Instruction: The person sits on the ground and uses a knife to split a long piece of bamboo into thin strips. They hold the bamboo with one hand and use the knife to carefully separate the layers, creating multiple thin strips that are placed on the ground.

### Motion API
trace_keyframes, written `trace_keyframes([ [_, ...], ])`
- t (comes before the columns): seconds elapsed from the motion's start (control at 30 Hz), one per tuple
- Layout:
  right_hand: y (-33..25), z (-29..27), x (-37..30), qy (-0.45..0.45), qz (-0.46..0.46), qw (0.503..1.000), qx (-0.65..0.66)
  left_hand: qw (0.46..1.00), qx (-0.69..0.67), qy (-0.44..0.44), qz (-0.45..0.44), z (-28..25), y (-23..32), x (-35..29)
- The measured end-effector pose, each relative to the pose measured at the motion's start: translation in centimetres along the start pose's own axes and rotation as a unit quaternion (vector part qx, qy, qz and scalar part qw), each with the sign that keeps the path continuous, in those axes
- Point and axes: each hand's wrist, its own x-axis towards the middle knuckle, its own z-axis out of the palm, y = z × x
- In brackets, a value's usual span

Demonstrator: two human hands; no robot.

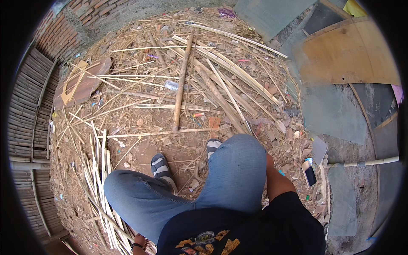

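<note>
Bamboo [101,182], split and slender, lies beside the left hand [139,241]; I cannot tell what the hands hold.

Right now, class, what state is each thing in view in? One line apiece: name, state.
Left hand: beside pale strips, grip unclear.
Right hand: hidden from view.
Pale strips: split, loosely piled.
Round pole: unsplit, lying down.
Jeans: worn, knees bent.
Left sandal: worn.
Black rectangular object: lying down.

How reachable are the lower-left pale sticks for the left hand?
Probably yes: the left hand is right beside the sticks, with nothing visible in between; whether they touch is unclear.
</note>
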Motion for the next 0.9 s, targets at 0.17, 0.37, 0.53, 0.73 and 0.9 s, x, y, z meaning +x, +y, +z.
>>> trace_keyframes([
  [0.17,-1.7,-5.4,0.5,0.06,0.041,0.997,-0.022,0.955,-0.205,-0.054,-0.209,-8.4,11.0,5.5],
  [0.37,-5.6,-9.2,8.5,0.068,0.015,0.996,-0.056,0.803,-0.477,0.015,-0.357,-11.1,11.0,6.4],
  [0.53,-6.7,-9.0,13.4,-0.103,-0.003,0.977,-0.186,0.66,-0.696,0.047,-0.28,-7.2,4.4,5.5],
  [0.73,-5.4,-12.7,11.2,-0.234,-0.078,0.957,-0.155,0.772,-0.518,-0.004,-0.369,-8.4,7.4,6.4],
  [0.9,-6.0,-16.0,9.0,-0.241,0.017,0.97,0.01,0.796,-0.468,-0.007,-0.383,-9.8,8.4,6.9],
])
